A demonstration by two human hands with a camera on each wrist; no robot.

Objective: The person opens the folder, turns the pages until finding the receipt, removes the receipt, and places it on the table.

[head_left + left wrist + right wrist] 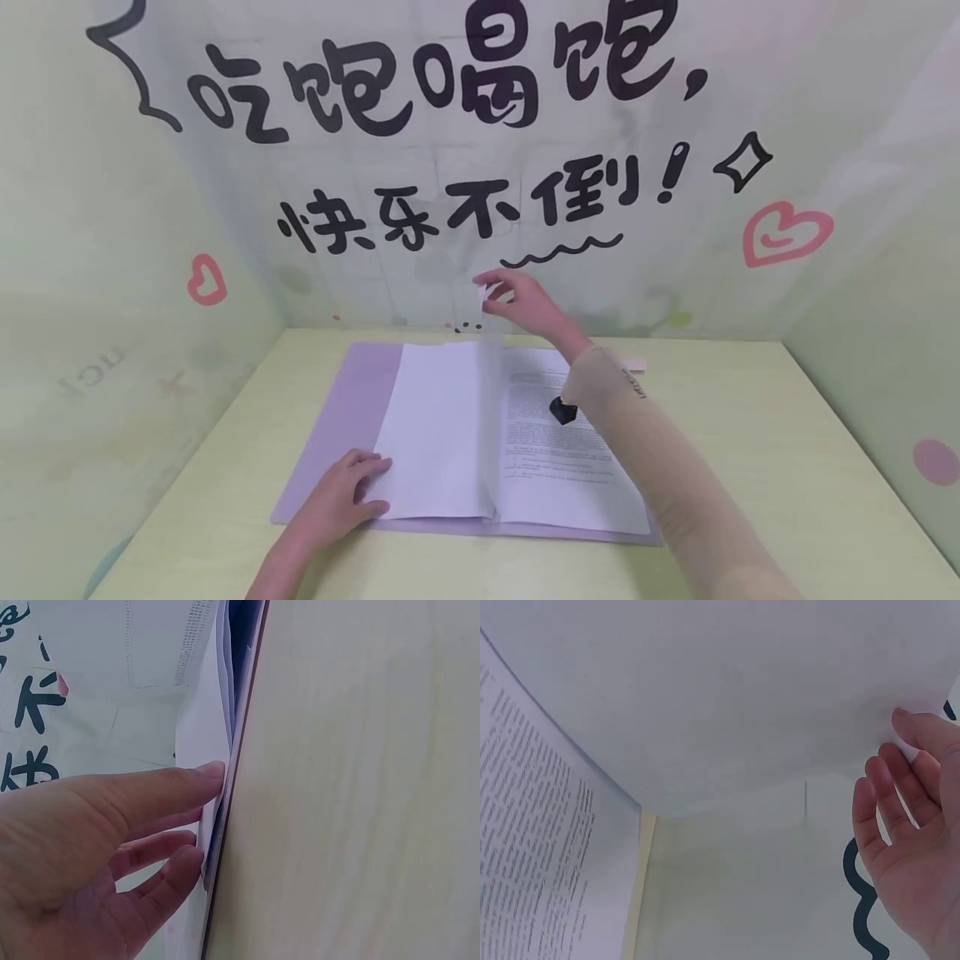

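A lilac folder (367, 392) lies spread out, with white pages on both sides of its spine. The left-hand stack (438, 433) shows blank paper; the right-hand page (540, 450) carries printed text. My right hand (525, 302) pinches the top corner of one sheet (491, 400), which stands nearly upright over the spine. In the right wrist view, that raised sheet (720, 697) spreads wide beside the printed page. My left hand (341, 496) rests at the lower left of the stack, its fingers relaxed. Its thumb touches the page edges (214, 727) in the left wrist view.
A pale wood-grain table (750, 450) bears the folder. Behind it rises a wall covering (420, 283) with large black lettering and hearts. A small black object (562, 410) shows by the right sleeve, and a pale pink strip (636, 364) lies behind that sleeve.
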